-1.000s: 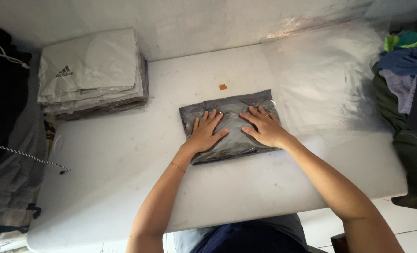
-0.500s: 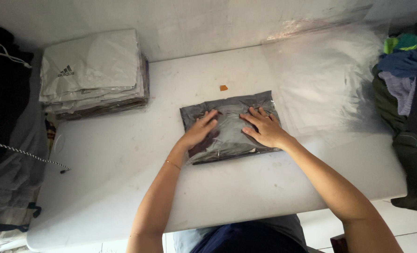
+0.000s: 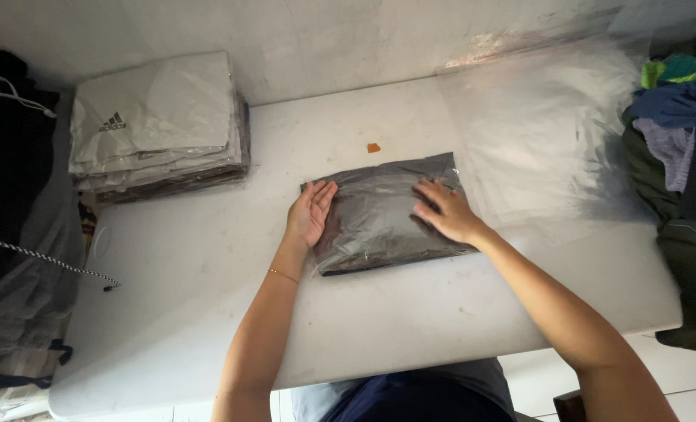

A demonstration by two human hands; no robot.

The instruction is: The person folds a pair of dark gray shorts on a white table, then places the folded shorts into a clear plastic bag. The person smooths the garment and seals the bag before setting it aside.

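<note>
Your left hand [image 3: 310,212] lies flat, fingers together, on the bagged garment's [image 3: 383,215] left edge, your right hand [image 3: 444,211] spread on its right half.

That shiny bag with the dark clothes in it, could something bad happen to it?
Maybe. The bagged garment is slick, and the left hand only touches its edge, so it might slide. The right hand pressing flat could crease the plastic. The loose clear sheets beside it might get dragged along.
</note>
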